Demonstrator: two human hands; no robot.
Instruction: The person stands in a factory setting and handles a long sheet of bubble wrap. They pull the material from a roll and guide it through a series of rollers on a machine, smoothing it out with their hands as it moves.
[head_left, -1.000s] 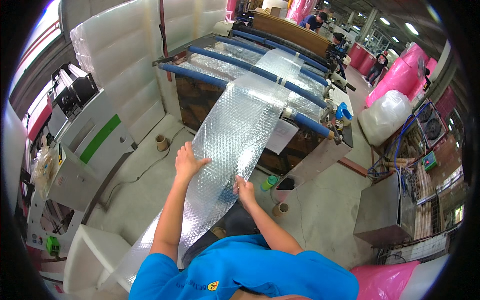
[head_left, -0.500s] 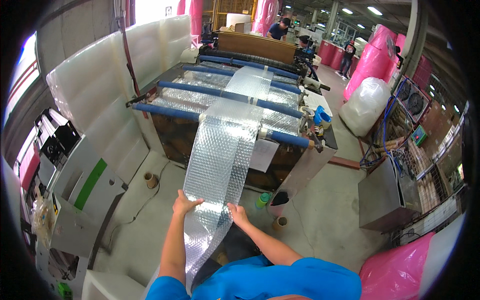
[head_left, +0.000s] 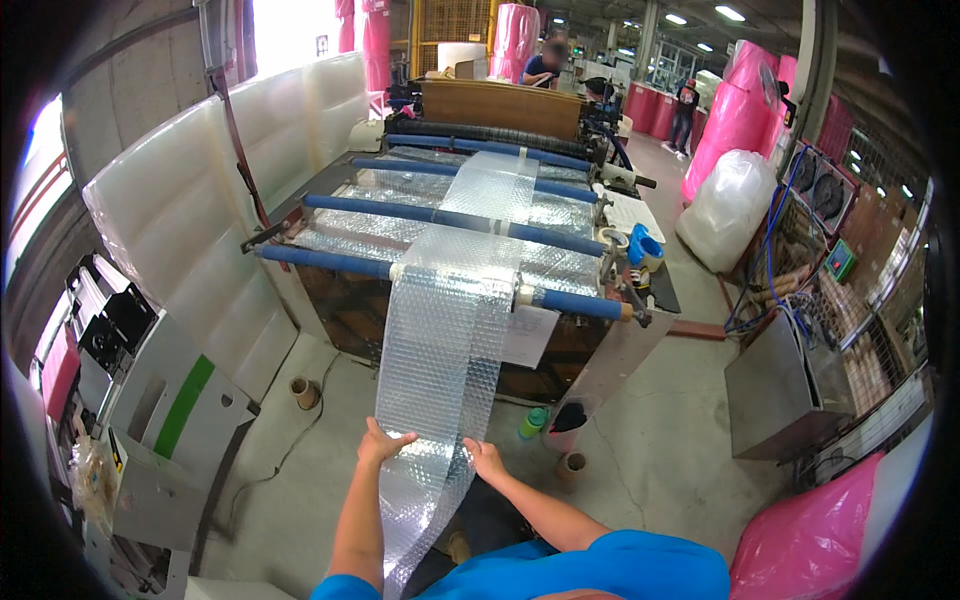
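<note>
A long strip of clear bubble wrap (head_left: 440,340) hangs over the front blue roller (head_left: 330,260) of a machine and slopes down toward me. My left hand (head_left: 386,440) grips its left edge, thumb on top and fingers mostly hidden beneath. At the right edge, my right hand (head_left: 486,462) holds the strip the same way, thumb uppermost. Below my hands the strip narrows and twists past my legs. Farther back, the wrap runs over more blue rollers, with silvery bubble sheeting underneath.
Two cardboard cores (head_left: 304,393) and a green bottle (head_left: 533,423) stand on the floor. A grey machine panel (head_left: 170,420) is at left, a metal cabinet (head_left: 780,395) at right. Pink rolls (head_left: 742,120) rise behind. A co-worker (head_left: 542,70) stands beyond the machine.
The whole scene sits slightly lower in the picture as my view tilts up. Both hands keep their grip on the bubble wrap, at about the same distance from the front roller.
</note>
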